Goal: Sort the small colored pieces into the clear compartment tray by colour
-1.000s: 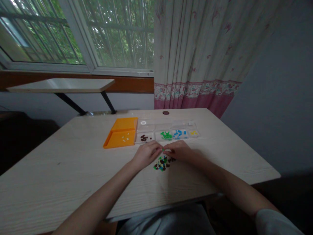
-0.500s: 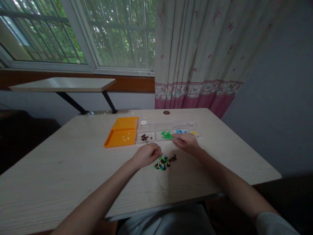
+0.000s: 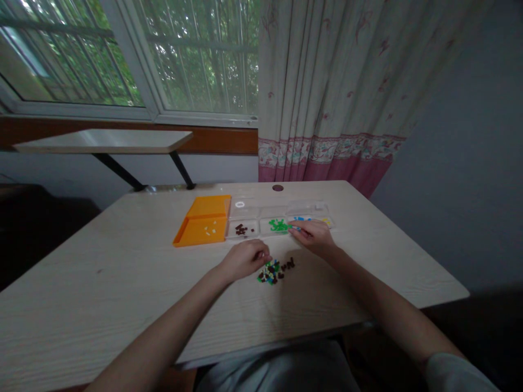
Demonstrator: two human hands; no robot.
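My left hand (image 3: 246, 258) is curled just above the table, its fingertips at the upper left edge of a mixed pile of small building bricks (image 3: 269, 272) in brown, green, blue and pale colours. Whatever those fingers may hold is hidden. Over the front edge of a clear compartment tray (image 3: 267, 238), my right hand (image 3: 314, 235) has its thumb and fingers drawn together beside the green bricks (image 3: 278, 225). A bluish speck shows between them, too small to make out. Brown bricks (image 3: 241, 230) lie in the left compartment; blue bricks (image 3: 301, 219) and yellow bricks (image 3: 326, 221) sit further right, partly covered by that hand.
Left of the clear tray lies an orange two-part tray (image 3: 200, 233) with several pale bricks (image 3: 211, 228) in it. A white ring (image 3: 239, 204) is in the back row. The wooden table (image 3: 122, 283) has a raised shelf (image 3: 114, 141) at its back left.
My right hand has shifted very slightly to the right, its fingertips still by the green bricks. My left hand has hardly moved.
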